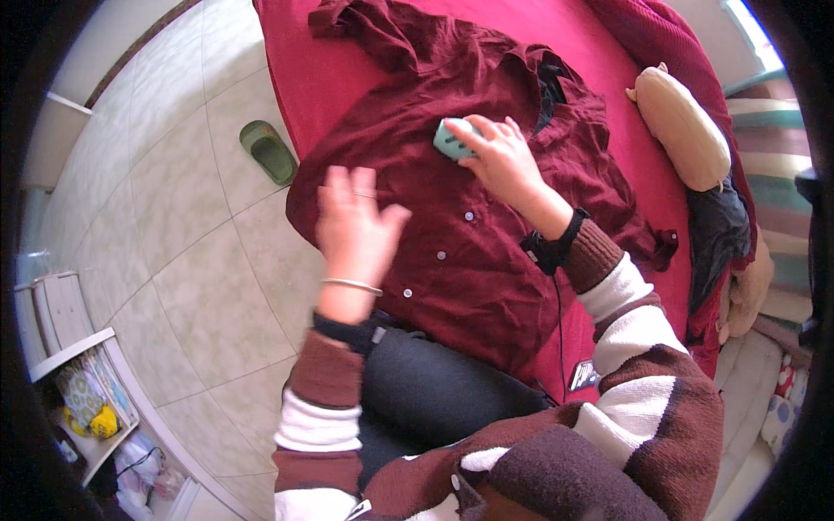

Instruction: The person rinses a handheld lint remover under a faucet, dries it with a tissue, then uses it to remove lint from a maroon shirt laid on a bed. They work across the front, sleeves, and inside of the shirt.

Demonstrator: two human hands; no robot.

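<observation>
A dark maroon button-up shirt lies spread over a red sheet, its collar toward the upper right and several pale buttons running down the front. My right hand grips a small mint-green block with dark slots and holds it at the shirt's upper front. What kind of thing the block is, I cannot make out. Over the shirt's left part is my left hand, slightly blurred, fingers stretched and thumb apart, holding nothing. Whether its palm touches the cloth cannot be seen.
Around the shirt shows the red sheet of a bed. A tan plush and dark cloth lie to the right. A phone-like object sits near my right elbow. On the tiled floor is a green slipper; an open drawer stands lower left.
</observation>
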